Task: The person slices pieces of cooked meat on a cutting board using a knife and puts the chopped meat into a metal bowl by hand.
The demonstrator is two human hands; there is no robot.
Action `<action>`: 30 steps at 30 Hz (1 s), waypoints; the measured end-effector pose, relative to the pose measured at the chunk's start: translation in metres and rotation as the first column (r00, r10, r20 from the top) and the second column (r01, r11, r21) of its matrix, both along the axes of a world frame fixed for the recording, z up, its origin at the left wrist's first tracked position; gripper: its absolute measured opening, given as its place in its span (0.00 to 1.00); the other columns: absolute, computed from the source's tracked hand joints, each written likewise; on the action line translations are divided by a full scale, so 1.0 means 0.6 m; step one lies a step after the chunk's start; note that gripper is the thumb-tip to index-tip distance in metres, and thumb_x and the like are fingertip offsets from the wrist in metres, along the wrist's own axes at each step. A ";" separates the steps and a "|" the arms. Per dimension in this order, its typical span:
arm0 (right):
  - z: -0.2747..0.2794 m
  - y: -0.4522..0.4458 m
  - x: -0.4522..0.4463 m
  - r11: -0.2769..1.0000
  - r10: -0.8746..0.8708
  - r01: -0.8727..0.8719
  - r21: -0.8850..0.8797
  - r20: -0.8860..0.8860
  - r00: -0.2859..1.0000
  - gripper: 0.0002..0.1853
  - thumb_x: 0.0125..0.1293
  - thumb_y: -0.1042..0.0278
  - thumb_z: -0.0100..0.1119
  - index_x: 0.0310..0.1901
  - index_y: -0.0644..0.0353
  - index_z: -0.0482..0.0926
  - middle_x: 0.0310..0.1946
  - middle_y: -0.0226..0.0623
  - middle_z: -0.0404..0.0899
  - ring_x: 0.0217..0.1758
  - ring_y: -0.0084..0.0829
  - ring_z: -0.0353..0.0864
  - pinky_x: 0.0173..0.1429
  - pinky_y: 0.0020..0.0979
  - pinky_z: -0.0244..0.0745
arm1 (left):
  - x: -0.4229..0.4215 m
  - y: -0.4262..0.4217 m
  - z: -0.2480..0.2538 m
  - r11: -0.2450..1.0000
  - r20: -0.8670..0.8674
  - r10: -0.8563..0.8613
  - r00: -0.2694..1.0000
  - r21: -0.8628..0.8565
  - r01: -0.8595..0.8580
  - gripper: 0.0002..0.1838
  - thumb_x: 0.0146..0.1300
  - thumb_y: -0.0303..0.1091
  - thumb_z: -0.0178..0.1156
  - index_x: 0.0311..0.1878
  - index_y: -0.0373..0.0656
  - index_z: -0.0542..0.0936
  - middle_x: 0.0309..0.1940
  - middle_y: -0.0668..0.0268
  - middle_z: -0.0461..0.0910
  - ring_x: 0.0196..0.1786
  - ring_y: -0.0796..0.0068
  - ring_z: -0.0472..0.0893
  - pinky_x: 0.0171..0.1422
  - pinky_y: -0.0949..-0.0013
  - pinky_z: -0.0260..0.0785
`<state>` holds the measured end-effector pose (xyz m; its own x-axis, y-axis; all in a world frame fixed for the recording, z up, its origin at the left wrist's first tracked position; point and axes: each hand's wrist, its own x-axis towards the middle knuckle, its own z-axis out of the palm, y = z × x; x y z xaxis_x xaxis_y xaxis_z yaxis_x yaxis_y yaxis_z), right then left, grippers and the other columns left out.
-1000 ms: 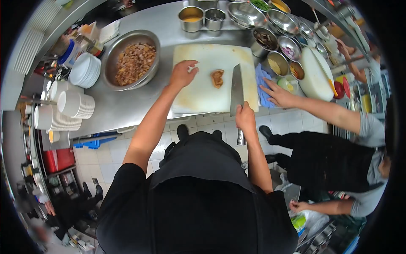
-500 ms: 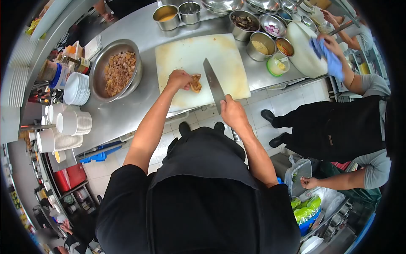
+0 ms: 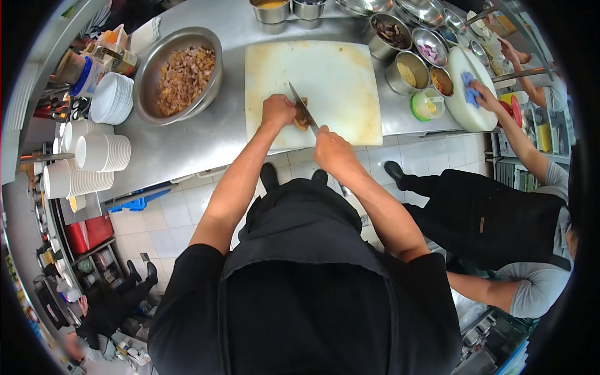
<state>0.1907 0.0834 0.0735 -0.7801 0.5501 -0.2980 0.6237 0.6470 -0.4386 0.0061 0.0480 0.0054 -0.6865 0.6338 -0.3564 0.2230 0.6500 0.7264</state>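
A brown piece of meat (image 3: pixel 300 123) lies on the white cutting board (image 3: pixel 347 87). My left hand (image 3: pixel 278 112) is closed on its left side, fingers curled beside the blade. My right hand (image 3: pixel 334 150) grips the handle of a large kitchen knife (image 3: pixel 305 111). The blade lies across the meat, its tip pointing away from me; how deep it sits I cannot tell. To the left, a steel bowl (image 3: pixel 144 84) holds many chopped chunks of meat (image 3: pixel 186 78).
White bowls (image 3: pixel 94 153) stand stacked at left. Several steel pots, one with yellow contents (image 3: pixel 406 74), and a green-based tub (image 3: pixel 426 106) stand right of the board. A co-worker's hand (image 3: pixel 484 94) presses a blue cloth (image 3: pixel 470 90) on a round white board (image 3: pixel 469 115).
My right hand has brought the knife left, from beside the meat to over it. My left hand stays at the meat. The co-worker's cloth has moved down onto the round board.
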 end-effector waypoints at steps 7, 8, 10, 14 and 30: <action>-0.009 0.024 0.008 0.999 -0.016 0.017 0.038 -0.012 1.000 0.10 0.63 0.76 0.47 0.42 0.74 0.72 0.31 0.63 0.82 0.38 0.61 0.85 0.45 0.53 0.80 | 0.006 -0.023 0.004 0.995 0.117 0.068 0.991 0.072 -0.076 0.14 0.46 0.27 0.67 0.39 0.34 0.86 0.27 0.58 0.86 0.26 0.73 0.85 0.36 0.70 0.78; -0.004 0.022 0.012 0.999 -0.017 0.017 0.031 -0.013 1.000 0.10 0.63 0.76 0.47 0.42 0.74 0.72 0.31 0.63 0.82 0.38 0.61 0.85 0.45 0.53 0.80 | 0.006 -0.027 0.003 0.995 0.116 0.068 0.991 0.065 -0.076 0.14 0.46 0.27 0.67 0.39 0.34 0.86 0.27 0.58 0.86 0.26 0.73 0.85 0.36 0.70 0.78; 0.028 0.016 0.017 1.000 -0.025 0.025 -0.019 -0.016 1.000 0.10 0.62 0.76 0.48 0.42 0.74 0.72 0.30 0.64 0.82 0.38 0.61 0.85 0.46 0.52 0.80 | 0.004 -0.030 -0.007 0.983 0.155 0.109 0.982 0.128 -0.130 0.14 0.47 0.27 0.67 0.39 0.33 0.84 0.27 0.59 0.86 0.26 0.72 0.85 0.34 0.71 0.77; 0.064 0.004 0.021 0.998 0.023 -0.020 -0.066 0.045 0.999 0.10 0.62 0.77 0.48 0.42 0.75 0.72 0.32 0.65 0.82 0.40 0.61 0.85 0.48 0.52 0.80 | 0.008 -0.028 -0.021 0.964 0.148 0.190 0.971 0.162 -0.213 0.08 0.49 0.26 0.68 0.34 0.36 0.82 0.25 0.60 0.85 0.24 0.71 0.85 0.33 0.70 0.78; -0.019 0.007 0.000 0.998 -0.045 0.044 -0.038 -0.031 0.999 0.10 0.64 0.75 0.51 0.44 0.72 0.72 0.33 0.63 0.82 0.41 0.61 0.84 0.49 0.53 0.78 | 0.002 -0.041 -0.026 0.995 -0.044 0.059 0.997 0.078 -0.055 0.09 0.49 0.25 0.67 0.36 0.39 0.82 0.34 0.58 0.86 0.33 0.66 0.85 0.41 0.65 0.78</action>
